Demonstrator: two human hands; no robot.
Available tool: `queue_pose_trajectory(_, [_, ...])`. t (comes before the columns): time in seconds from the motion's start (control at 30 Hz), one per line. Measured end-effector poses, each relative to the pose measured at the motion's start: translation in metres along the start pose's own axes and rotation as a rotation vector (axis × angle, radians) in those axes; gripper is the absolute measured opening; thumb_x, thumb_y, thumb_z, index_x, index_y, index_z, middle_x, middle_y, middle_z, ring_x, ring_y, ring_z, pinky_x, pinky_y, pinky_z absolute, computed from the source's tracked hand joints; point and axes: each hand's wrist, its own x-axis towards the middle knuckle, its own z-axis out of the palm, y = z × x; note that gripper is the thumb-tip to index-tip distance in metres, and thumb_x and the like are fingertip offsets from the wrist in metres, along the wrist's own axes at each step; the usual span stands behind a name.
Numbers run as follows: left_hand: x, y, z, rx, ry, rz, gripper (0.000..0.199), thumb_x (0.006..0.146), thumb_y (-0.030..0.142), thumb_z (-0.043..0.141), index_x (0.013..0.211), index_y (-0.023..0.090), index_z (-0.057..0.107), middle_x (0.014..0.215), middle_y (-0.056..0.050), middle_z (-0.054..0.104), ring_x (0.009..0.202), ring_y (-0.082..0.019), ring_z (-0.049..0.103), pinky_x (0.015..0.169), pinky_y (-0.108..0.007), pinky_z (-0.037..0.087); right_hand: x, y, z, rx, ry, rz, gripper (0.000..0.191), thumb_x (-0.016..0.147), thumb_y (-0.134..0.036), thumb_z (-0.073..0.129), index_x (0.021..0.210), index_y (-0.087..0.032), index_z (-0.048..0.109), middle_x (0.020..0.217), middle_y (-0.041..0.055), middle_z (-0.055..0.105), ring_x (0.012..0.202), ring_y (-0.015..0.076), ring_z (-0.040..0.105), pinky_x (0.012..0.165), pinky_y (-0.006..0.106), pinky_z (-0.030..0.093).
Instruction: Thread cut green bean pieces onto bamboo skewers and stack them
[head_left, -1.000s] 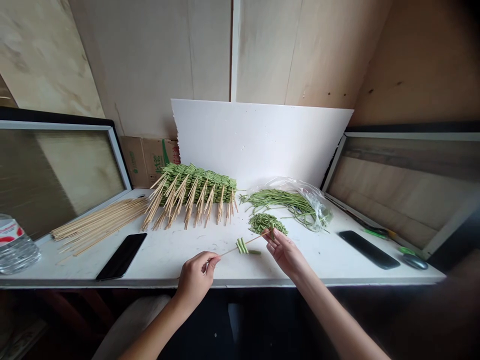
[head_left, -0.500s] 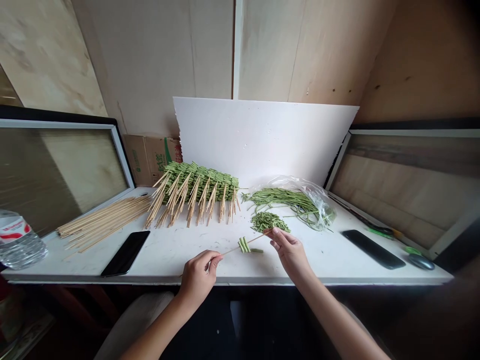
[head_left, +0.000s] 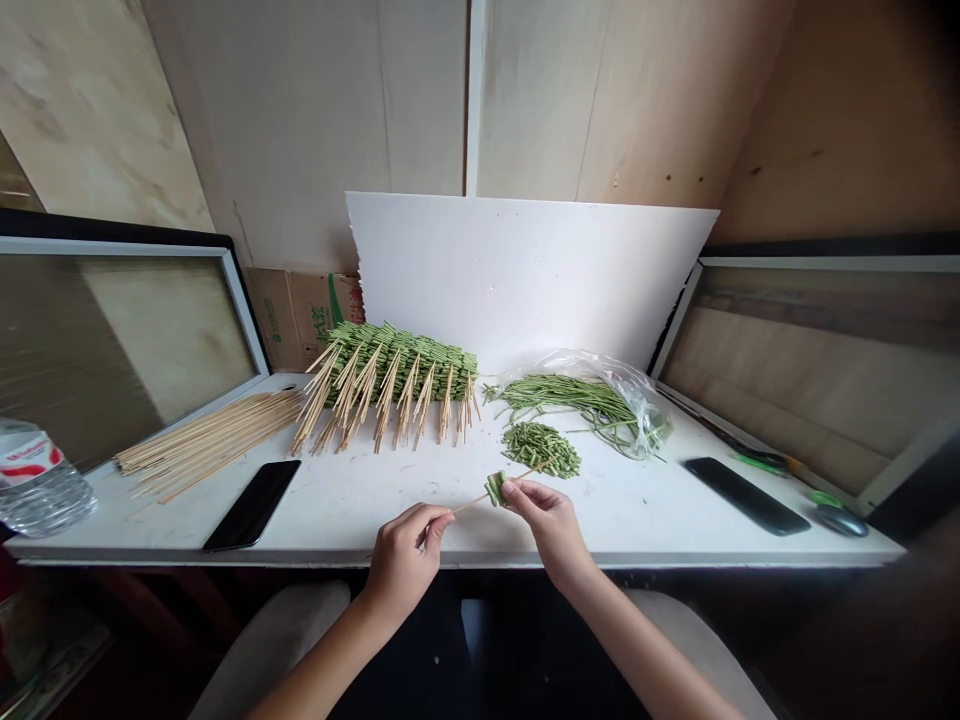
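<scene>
Nearest, above the front edge of a white table (head_left: 600, 530), two bare hands work on one thin wooden stick (head_left: 469, 503). The left hand (head_left: 409, 552) pinches the stick between thumb and curled fingers. The right hand (head_left: 553, 522), level with it and a little apart, closes thumb and fingertips on a few short green bean pieces (head_left: 494, 488), which sit side by side at the stick between the hands; the stick's far end shows beyond the right fingers. Well to the left of the left hand lie a dark phone (head_left: 253, 506) and, farther out, a clear bottle (head_left: 45, 485). Well to the right of the right hand are a second phone (head_left: 746, 496) and a mouse (head_left: 841, 522). Just beyond the right hand is a heap of cut beans (head_left: 541, 447); behind that, long beans (head_left: 562, 392) spill from a plastic bag (head_left: 645, 405). Beyond the left hand, bare sticks (head_left: 217, 435) lie left of a tall stack of filled skewers (head_left: 405, 360), handles pointing toward the hands. Farthest ahead stands a white board (head_left: 532, 275), with a carton (head_left: 300, 312) to its left.
</scene>
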Motion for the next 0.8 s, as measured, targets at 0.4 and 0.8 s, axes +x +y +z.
queue_pose_trajectory(0.4, [0.006,-0.012,-0.003,0.062,0.04,-0.105,0.022,0.101,0.032,0.057,0.091,0.02,0.072,0.078,-0.004,0.076,0.064,-0.015,0.068,0.064,-0.023,0.053,0.03,0.015,-0.05,-0.625,-0.025,-0.378,0.007,0.071,-0.036,0.088,0.073,-0.034,0.082,0.08,0.0086,0.073,0.102,0.0362,0.059,0.101,0.055,0.043])
queue_pose_trajectory(0.8, [0.005,-0.018,-0.006,0.088,0.021,-0.074,0.023,0.1,0.033,0.057,0.089,0.02,0.072,0.076,-0.003,0.074,0.062,-0.014,0.065,0.062,-0.022,0.052,0.041,-0.012,-0.061,0.08,0.062,0.074,0.035,0.073,-0.053,0.087,0.095,-0.026,0.082,0.093,0.0049,0.08,0.092,0.0248,0.072,0.083,0.037,0.057])
